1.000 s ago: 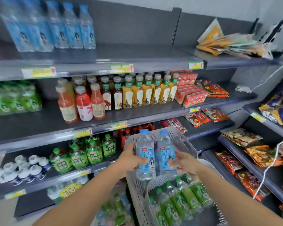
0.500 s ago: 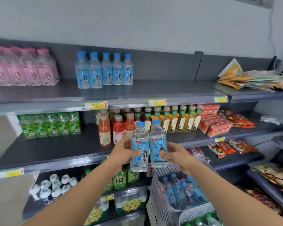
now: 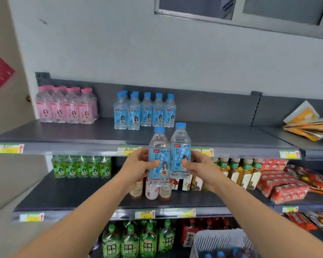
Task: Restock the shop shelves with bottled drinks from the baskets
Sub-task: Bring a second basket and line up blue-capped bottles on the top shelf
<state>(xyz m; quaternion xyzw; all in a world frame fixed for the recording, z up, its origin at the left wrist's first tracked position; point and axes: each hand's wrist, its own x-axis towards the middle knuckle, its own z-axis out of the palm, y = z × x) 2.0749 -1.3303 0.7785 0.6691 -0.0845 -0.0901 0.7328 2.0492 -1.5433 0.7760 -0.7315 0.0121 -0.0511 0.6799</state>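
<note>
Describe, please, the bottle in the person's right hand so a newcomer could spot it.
Start at the grey top shelf; before its front edge, two hands hold blue-capped bottles side by side. The right hand grips the right bottle. Its cap stands higher than that of the left bottle in the left hand.

One head-worn wide-angle camera faces the shop shelving head-on from close by. The top shelf (image 3: 63,135) crosses mid-frame, its front edge bowed by the lens. A window (image 3: 250,12) sits at 1 o'clock and a white basket (image 3: 220,241) at 5 o'clock. The forearms enter from 7 and 5 o'clock. The left hand (image 3: 138,164) and right hand (image 3: 201,166) meet at centre, gripping two blue-capped bottles (image 3: 158,161).
</note>
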